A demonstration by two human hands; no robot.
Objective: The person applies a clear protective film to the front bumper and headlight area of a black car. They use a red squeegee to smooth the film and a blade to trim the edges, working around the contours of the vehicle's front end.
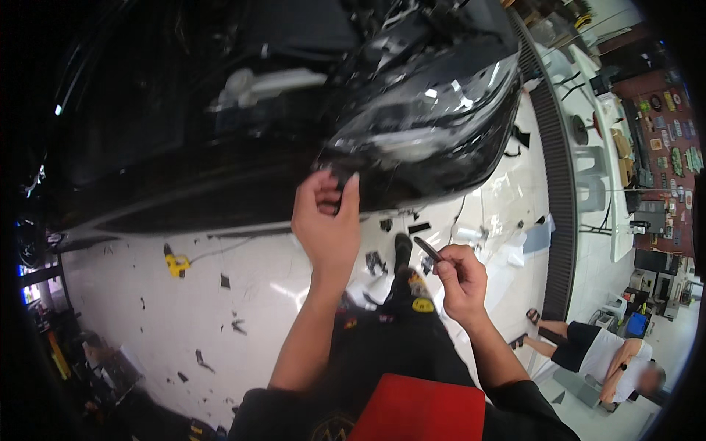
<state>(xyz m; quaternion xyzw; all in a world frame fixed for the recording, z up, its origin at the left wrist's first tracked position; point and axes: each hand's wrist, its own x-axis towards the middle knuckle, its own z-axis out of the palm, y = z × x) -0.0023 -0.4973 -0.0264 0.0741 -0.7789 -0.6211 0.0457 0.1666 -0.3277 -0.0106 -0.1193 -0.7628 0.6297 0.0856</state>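
Note:
A glossy black car body (243, 187) fills the upper part of the head view, with a clear headlight (419, 117) on its right side. My left hand (329, 217) is raised to the panel just below the headlight's inner corner. Its fingers are curled toward the thumb, with something small and dark between them that I cannot make out. Farther right and lower, away from the car, my right hand (462, 283) is closed around a slim dark tool (427, 249) whose tip points up and left. The tool's exact kind does not show.
Dark scraps (225, 281) litter the pale floor (272, 331). A yellow heat gun (176, 263) with a cord lies at left. A red flat object (419, 411) is before my torso. At right are a dark floor grate (555, 147), a white table (610, 147) and another person (599, 356).

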